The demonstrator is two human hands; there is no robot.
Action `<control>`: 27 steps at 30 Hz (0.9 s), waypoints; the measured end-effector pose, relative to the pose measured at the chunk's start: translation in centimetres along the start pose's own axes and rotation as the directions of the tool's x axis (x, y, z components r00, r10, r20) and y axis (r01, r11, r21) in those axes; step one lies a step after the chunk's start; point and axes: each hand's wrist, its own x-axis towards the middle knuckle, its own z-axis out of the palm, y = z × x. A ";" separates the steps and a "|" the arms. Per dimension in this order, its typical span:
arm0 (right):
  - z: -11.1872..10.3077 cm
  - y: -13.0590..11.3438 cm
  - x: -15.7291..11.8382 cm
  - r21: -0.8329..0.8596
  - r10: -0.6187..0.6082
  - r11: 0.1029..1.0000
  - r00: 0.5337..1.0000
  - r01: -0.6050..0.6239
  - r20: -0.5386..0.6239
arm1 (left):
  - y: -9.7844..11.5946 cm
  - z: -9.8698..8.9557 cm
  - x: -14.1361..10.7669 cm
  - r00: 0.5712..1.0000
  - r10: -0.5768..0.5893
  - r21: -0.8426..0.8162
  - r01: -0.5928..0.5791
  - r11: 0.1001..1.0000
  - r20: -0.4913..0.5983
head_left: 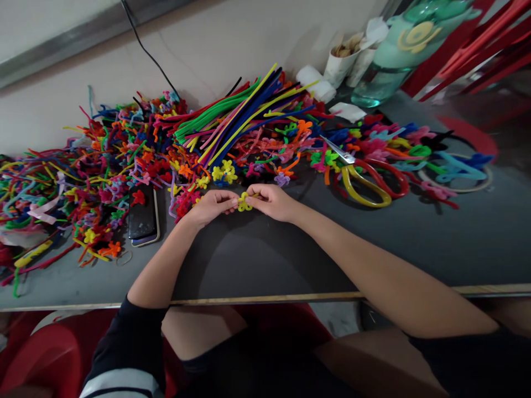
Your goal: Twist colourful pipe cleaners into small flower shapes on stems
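Between my two hands, a yellow pipe-cleaner flower (244,203) with looped petals is held just above the dark table. My left hand (215,206) pinches its left side with thumb and fingertips. On its right side, my right hand (271,201) is closed around the flower and a short yellow stem. Right behind the hands sit a finished yellow flower cluster (224,173) and a lilac flower (282,178). A bundle of long, straight pipe cleaners (244,116) in green, blue, yellow and pink rests on the pile farther back.
A heap of pipe-cleaner flowers (112,160) spreads along the wall. Scissors (367,179) with red and yellow handles lie at right, near a headband (456,188). Phones (143,221) lie stacked at left. A teal water bottle (385,77) and paper cups (340,66) stand at the back right.
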 end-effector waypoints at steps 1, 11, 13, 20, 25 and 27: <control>0.0 -0.1 0.0 0.000 -0.003 1.000 1.000 0.003 0.000 | 0.0 0.0 0.0 1.000 0.003 -0.005 -0.003 1.000 0.000; 0.1 -0.3 0.0 -0.002 0.002 1.000 0.999 -0.002 -0.041 | -0.8 0.4 0.3 0.993 0.111 0.039 -0.110 0.993 -0.040; 0.2 -0.2 0.1 0.011 0.006 1.000 0.996 -0.005 -0.087 | -0.9 0.8 0.4 0.982 0.145 0.025 -0.143 0.989 -0.121; 0.3 -0.1 -0.1 0.001 0.023 1.000 0.979 -0.024 -0.202 | -1.2 2.0 0.5 0.882 0.368 0.271 -0.292 0.917 -0.296; 0.3 0.2 -0.1 -0.030 0.060 0.997 0.973 -0.069 -0.225 | -1.4 1.8 0.2 0.840 0.431 0.467 -0.252 0.848 -0.330; 0.4 0.3 -0.1 -0.002 0.069 0.997 0.968 -0.072 -0.240 | -1.3 1.8 0.1 0.829 0.433 0.478 -0.238 0.846 -0.354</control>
